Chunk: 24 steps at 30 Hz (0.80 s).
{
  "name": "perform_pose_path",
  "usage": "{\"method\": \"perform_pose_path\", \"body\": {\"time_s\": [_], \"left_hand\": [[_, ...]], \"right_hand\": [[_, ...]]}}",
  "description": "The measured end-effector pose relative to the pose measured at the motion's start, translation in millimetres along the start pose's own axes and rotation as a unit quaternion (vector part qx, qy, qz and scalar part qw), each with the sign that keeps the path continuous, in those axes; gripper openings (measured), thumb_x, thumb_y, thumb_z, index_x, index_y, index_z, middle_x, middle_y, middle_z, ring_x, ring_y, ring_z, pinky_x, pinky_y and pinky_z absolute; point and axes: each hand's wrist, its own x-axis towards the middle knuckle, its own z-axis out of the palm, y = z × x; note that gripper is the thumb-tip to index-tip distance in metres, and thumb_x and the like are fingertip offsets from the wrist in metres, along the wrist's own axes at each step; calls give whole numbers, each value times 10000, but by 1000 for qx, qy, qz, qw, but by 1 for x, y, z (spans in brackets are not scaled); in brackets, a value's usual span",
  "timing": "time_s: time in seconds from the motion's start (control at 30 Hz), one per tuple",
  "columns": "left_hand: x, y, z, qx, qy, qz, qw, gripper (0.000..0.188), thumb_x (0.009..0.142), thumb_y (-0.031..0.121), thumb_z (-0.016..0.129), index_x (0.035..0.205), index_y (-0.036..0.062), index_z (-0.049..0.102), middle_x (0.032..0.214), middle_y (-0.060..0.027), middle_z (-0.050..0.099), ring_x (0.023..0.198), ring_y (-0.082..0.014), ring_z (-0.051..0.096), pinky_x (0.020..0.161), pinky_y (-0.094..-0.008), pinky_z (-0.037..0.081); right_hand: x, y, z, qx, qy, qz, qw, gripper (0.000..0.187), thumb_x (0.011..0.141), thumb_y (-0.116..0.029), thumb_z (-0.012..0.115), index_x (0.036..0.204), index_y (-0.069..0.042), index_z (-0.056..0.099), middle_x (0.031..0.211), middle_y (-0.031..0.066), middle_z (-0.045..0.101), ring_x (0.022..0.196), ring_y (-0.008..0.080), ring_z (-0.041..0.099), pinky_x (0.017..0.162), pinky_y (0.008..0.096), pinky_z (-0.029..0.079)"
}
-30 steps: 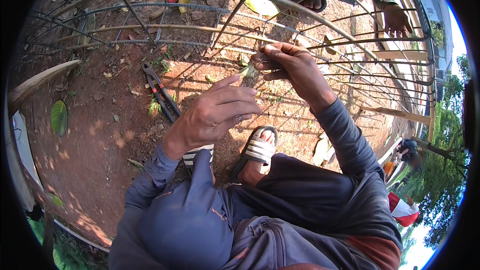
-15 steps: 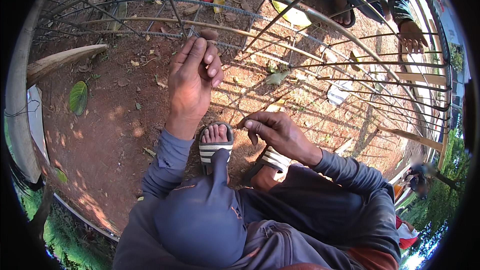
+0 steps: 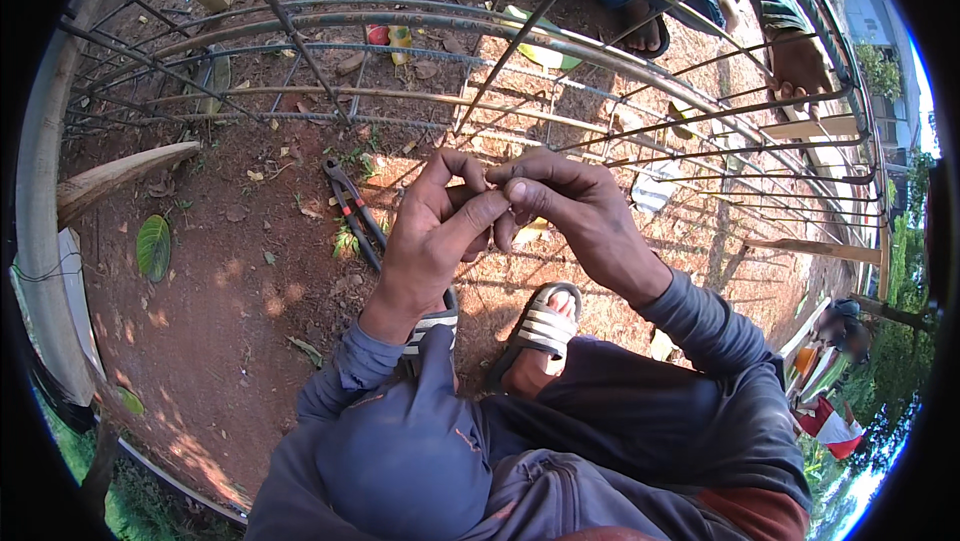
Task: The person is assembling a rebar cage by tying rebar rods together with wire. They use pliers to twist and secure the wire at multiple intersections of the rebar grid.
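The left hand and the right hand meet in front of the person, thumbs and forefingers drawn together tip to tip. Each grip is closed in close to the other, but I cannot tell whether something thin is pinched between the fingertips, as the fingers hide it. The metal frame, made of bent rods and thin bars, lies just beyond the hands and spreads across the top and right of the view. A pair of cutters with red bands on its dark handles lies on the reddish soil, left of the left hand, its lower end close to the wrist. Below the hands are the person's feet in striped sandals. At the upper right a co-worker's hand hangs by the bars; whether it touches them I cannot tell. A wooden stake juts in from the left, with a green leaf on the soil below it. Beyond the near rods lie a pale leaf and a small red and yellow thing
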Motion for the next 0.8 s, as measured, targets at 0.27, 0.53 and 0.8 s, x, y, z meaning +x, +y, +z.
{"method": "perform_pose_path", "body": {"time_s": [0.27, 0.53, 0.8], "left_hand": [[-5, -27, -6, 13, -24, -72, 997, 180, 1044, 171, 551, 1136, 17, 570, 777, -60, 637, 617, -32, 437, 566, -192, 352], [-12, -39, -14, 4, -98, -99, 990, 349, 1096, 244, 457, 1221, -46, 606, 745, 41, 458, 688, -45, 403, 620, -207, 323], [-13, -53, -6, 203, -9, 22, 979, 280, 1068, 230, 533, 1152, -13, 642, 654, 42, 442, 570, -36, 372, 516, -241, 298]], "right_hand": [[-9, 12, -16, -34, 73, 45, 996, 265, 986, -235, 682, 1068, 14, 715, 953, 45, 700, 900, 109, 624, 800, 278, 506], [-2, 11, -31, 1, 121, -12, 993, 312, 988, -288, 669, 1099, 2, 706, 889, 31, 723, 821, 86, 628, 755, 263, 503], [1, 5, -29, 69, 114, 13, 991, 313, 994, -273, 656, 1092, 21, 700, 875, 35, 712, 832, 91, 644, 743, 260, 491]]}}
